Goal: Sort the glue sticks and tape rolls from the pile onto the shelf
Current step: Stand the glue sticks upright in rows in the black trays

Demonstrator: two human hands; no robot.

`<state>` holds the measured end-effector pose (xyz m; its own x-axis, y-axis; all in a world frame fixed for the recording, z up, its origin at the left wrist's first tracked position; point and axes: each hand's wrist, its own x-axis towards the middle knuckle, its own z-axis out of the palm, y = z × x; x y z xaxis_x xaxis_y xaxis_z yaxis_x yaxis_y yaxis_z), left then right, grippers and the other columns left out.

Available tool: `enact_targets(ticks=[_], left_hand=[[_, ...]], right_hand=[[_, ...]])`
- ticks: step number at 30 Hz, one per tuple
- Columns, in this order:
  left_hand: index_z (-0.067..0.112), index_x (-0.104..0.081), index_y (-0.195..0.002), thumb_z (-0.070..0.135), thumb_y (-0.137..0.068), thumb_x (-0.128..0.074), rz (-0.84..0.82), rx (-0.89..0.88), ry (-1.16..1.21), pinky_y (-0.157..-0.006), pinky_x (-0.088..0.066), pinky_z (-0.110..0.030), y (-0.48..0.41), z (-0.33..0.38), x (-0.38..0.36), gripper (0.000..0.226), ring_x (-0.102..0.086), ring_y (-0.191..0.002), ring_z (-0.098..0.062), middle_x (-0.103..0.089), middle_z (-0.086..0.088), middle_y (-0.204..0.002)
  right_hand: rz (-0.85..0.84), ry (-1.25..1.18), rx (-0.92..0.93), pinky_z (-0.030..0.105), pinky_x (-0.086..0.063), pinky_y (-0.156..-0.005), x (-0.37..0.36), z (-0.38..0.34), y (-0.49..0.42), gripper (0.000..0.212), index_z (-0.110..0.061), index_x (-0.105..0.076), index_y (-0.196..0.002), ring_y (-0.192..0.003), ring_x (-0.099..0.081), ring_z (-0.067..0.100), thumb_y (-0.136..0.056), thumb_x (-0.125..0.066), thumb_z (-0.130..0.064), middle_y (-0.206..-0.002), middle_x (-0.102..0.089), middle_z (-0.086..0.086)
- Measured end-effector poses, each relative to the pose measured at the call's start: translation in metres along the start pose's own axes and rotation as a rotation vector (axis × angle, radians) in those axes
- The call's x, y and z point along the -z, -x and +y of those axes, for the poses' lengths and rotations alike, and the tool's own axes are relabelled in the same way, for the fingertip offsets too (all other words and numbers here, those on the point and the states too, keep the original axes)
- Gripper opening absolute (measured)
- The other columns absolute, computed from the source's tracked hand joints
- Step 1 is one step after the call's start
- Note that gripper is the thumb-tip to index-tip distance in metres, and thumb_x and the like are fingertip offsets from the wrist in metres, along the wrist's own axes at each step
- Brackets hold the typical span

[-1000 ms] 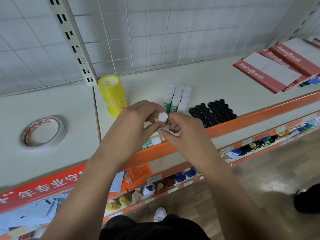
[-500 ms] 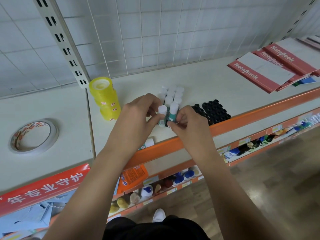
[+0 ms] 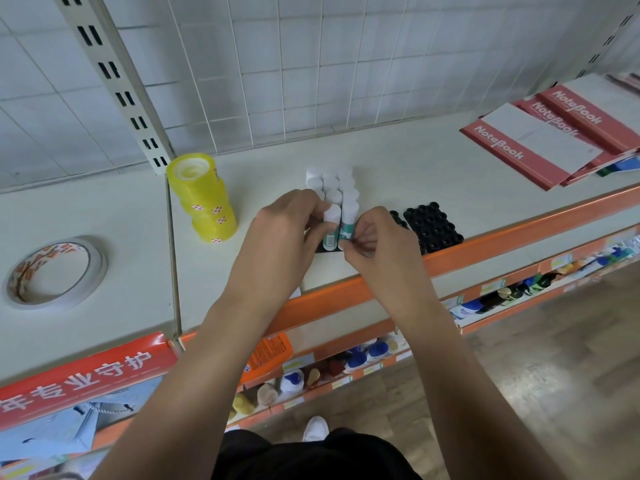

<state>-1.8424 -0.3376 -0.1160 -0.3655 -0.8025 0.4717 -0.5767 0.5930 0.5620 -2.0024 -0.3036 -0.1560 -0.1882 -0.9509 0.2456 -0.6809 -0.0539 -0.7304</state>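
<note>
Grips white-capped teal plastic glue stick point(image 3: 331, 225) in left hand point(image 3: 280, 237), pinches neighbouring stick point(image 3: 349, 216) with right hand point(image 3: 379, 245), apparently squaring both against upright block point(image 3: 331, 181) beyond fingertips.

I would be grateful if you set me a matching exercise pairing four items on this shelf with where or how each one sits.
Things:
1. yellow tape stack
2. flat tape roll
3. notebooks
4. glue sticks

Places or states:
A. overlapping at the far right
B. upright in a cluster, white caps up
C. lying alone, left of the shelf seam
D. standing tall just right of the shelf seam

Pairs: 1-D, 2-C, 3-A, 4-B.
</note>
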Motion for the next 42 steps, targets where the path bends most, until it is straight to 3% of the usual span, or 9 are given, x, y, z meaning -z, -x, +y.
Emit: enact_targets(ticks=[11, 15, 20, 22, 26, 31, 37, 42], left_hand=[[0.001, -0.065, -0.095, 0.012, -0.088, -0.068, 0.065, 0.024, -0.086, -0.065, -0.052, -0.046, 0.005, 0.007, -0.012, 0.013, -0.062, -0.074, -0.033, -0.063, -0.012, -0.086], [0.002, -0.066, -0.099, 0.014, -0.087, -0.069, 0.083, 0.018, -0.147, -0.066, -0.051, -0.046, 0.005, 0.007, -0.01, 0.017, -0.061, -0.075, -0.031, -0.064, -0.011, -0.088], [0.008, -0.065, -0.111, 0.031, -0.079, -0.078, 0.08, 0.11, -0.144, -0.069, -0.048, -0.03, 0.013, 0.002, 0.01, 0.042, -0.062, -0.076, -0.019, -0.066, -0.003, -0.097], [0.013, -0.066, -0.106, 0.032, -0.08, -0.077, -0.039, 0.111, -0.128, -0.068, -0.049, -0.033, 0.018, -0.007, 0.027, 0.033, -0.062, -0.07, -0.017, -0.066, 0.003, -0.09], [0.025, -0.071, -0.1, 0.037, -0.086, -0.068, -0.431, 0.152, -0.217, -0.075, -0.051, -0.038, 0.036, -0.025, 0.051, 0.019, -0.062, -0.081, -0.014, -0.065, 0.007, -0.094], [0.034, -0.073, -0.1, 0.039, -0.09, -0.061, -0.518, 0.193, -0.198, -0.075, -0.049, -0.036, 0.048, -0.031, 0.055, 0.016, -0.059, -0.085, -0.012, -0.061, 0.01, -0.096], [0.025, -0.071, -0.103, 0.031, -0.092, -0.061, -0.398, 0.16, -0.167, -0.074, -0.048, -0.037, 0.046, -0.031, 0.051, 0.016, -0.058, -0.085, -0.017, -0.059, 0.006, -0.095], [0.021, -0.068, -0.107, 0.026, -0.093, -0.061, -0.341, 0.132, -0.137, -0.075, -0.049, -0.04, 0.042, -0.027, 0.045, 0.017, -0.059, -0.083, -0.019, -0.063, 0.004, -0.097]], right_hand=[[0.004, -0.06, -0.017, 0.027, -0.055, -0.075, -0.003, 0.002, 0.002, 0.02, -0.011, -0.055, -0.1, -0.08, -0.063, 0.006, -0.088, -0.071, -0.013, -0.088, -0.063, -0.001], [-0.045, 0.088, -0.004, 0.032, -0.055, -0.079, 0.006, -0.001, 0.004, 0.019, -0.012, -0.06, -0.101, -0.085, -0.061, 0.01, -0.089, -0.071, -0.019, -0.095, -0.062, -0.001], [-0.014, 0.158, 0.047, 0.034, -0.053, -0.074, 0.02, -0.017, 0.017, 0.014, -0.012, -0.066, -0.097, -0.081, -0.06, 0.013, -0.088, -0.071, -0.022, -0.092, -0.063, -0.001], [-0.105, 0.116, 0.065, 0.031, -0.053, -0.075, 0.016, -0.027, 0.021, 0.011, -0.014, -0.067, -0.097, -0.08, -0.061, 0.009, -0.089, -0.07, -0.02, -0.09, -0.065, -0.003], [-0.242, 0.107, 0.084, 0.027, -0.052, -0.081, 0.0, -0.044, 0.022, 0.014, -0.012, -0.07, -0.103, -0.084, -0.062, 0.007, -0.091, -0.069, -0.018, -0.095, -0.068, -0.003], [-0.297, 0.132, 0.104, 0.028, -0.053, -0.083, -0.012, -0.053, 0.023, 0.019, -0.015, -0.071, -0.105, -0.089, -0.064, 0.005, -0.092, -0.067, -0.029, -0.098, -0.071, -0.005], [-0.296, 0.073, 0.027, 0.018, -0.053, -0.078, -0.013, -0.052, 0.026, 0.027, -0.02, -0.071, -0.108, -0.083, -0.062, -0.003, -0.091, -0.066, -0.04, -0.092, -0.07, -0.014], [-0.231, 0.021, -0.001, 0.007, -0.047, -0.078, -0.012, -0.05, 0.024, 0.024, -0.017, -0.07, -0.112, -0.085, -0.063, -0.004, -0.092, -0.068, -0.031, -0.096, -0.072, -0.01]])
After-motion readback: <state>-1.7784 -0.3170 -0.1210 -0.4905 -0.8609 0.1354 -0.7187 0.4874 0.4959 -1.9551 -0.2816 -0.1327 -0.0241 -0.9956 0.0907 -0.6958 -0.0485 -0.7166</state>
